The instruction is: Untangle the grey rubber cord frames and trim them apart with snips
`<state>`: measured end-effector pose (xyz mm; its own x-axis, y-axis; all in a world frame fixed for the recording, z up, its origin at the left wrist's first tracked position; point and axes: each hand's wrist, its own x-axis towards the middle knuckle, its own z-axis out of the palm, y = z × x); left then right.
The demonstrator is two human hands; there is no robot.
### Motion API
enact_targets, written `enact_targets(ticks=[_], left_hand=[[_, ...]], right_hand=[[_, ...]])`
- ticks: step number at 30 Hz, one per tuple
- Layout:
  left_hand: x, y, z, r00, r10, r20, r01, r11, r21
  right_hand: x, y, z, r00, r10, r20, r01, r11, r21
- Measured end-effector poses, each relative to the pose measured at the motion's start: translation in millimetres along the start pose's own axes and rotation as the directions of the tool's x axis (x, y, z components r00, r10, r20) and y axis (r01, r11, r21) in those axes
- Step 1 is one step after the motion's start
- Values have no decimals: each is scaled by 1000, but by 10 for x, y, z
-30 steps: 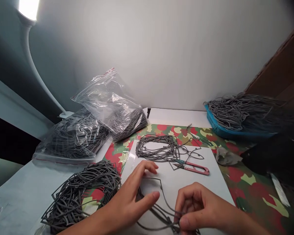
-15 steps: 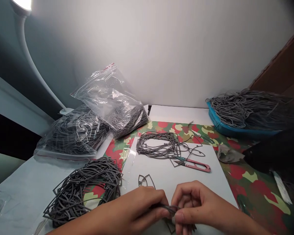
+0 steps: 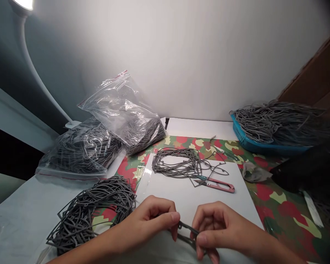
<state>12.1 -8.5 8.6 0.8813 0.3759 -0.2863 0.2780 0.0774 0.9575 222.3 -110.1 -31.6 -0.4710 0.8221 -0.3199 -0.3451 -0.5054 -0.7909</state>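
Note:
Over the near part of the white sheet (image 3: 165,187), a thin dark grey rubber gasket (image 3: 189,228) stretches between my two hands. My left hand (image 3: 154,222) pinches one end of it between thumb and fingers. At the other end, my right hand (image 3: 220,233) has its thumb and curled fingers closed on it. Part of the gasket is hidden by the fingers. Beyond the hands lies a flat ring of similar gaskets (image 3: 176,173), with pink-handled thread snips (image 3: 221,186) at its right. A thicker heap of gaskets (image 3: 110,192) sits beside my left forearm.
Two clear zip bags, one lying flat (image 3: 79,154) and one propped up (image 3: 145,135), hold more gaskets at back left. A blue basket (image 3: 244,141) heaped with gaskets stands at back right. A black bag (image 3: 291,172) is at right, and a lamp (image 3: 30,62) at left.
My left hand has shifted slightly up and left, widening the gap between the hands. More gasket shows between them. The loop that stuck out beyond my left hand is out of sight.

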Motion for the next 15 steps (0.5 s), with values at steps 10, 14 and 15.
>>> enact_targets(ticks=[10,14,15], left_hand=[[-25,17,19,995,-79,-54,76,995,-61],[7,-27,10,992,-74,-99,48,969,-244],[16,-47,8,992,-73,-106,38,952,-303]], right_hand=[[-6,-19,-4,999,-38,37,37,999,28],[5,-11,-18,997,-64,45,61,996,59],[6,-8,-21,997,-69,45,66,996,66]])
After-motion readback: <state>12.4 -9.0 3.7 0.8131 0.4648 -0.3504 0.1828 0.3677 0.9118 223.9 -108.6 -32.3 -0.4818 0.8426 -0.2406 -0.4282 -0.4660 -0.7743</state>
